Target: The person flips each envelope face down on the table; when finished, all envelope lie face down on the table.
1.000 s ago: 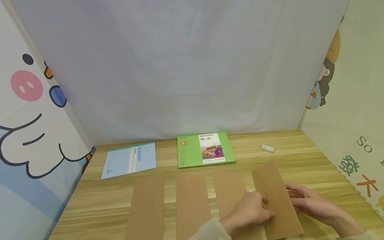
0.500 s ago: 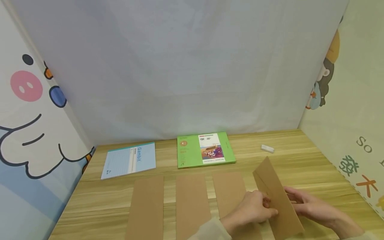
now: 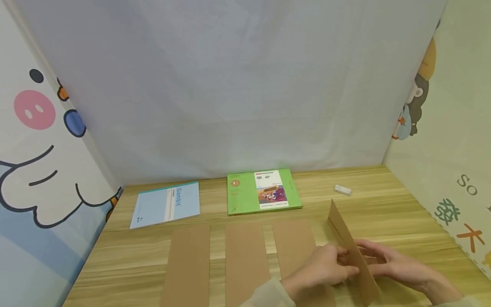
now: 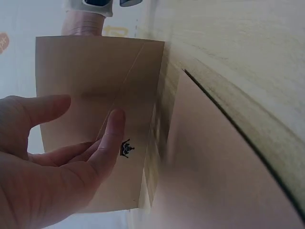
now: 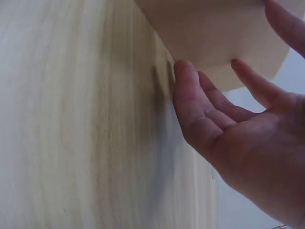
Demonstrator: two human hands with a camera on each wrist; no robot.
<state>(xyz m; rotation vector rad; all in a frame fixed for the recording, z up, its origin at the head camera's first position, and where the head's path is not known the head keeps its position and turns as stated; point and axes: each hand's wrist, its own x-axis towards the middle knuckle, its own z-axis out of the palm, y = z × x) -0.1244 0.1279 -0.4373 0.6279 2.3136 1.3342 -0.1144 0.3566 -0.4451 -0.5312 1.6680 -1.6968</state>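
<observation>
A brown kraft-paper envelope (image 3: 339, 226) stands on its long edge at the right of the table, between both hands. In the left wrist view its side shows a diagonal flap line and a small black crown print (image 4: 127, 149). My left hand (image 3: 320, 266) touches that side with its fingertips, thumb and fingers spread apart. Behind the envelope, my right hand (image 3: 399, 266) rests its loosely bent fingertips against the other face. Three more brown envelopes lie flat to the left: a near one (image 3: 295, 243), a middle one (image 3: 245, 260) and a far-left one (image 3: 188, 260).
A light blue notebook (image 3: 166, 204) lies at the back left of the wooden table (image 3: 115, 264). Beside it is a green book (image 3: 241, 194) with a picture cover. A white eraser-like block (image 3: 342, 190) sits at the back right. A grey curtain (image 3: 238, 85) hangs behind.
The envelope has tipped from leaning rightward to nearly upright. My right hand has shifted slightly left with it, and my left fingertips have stayed against its side. The flat envelopes have not moved.
</observation>
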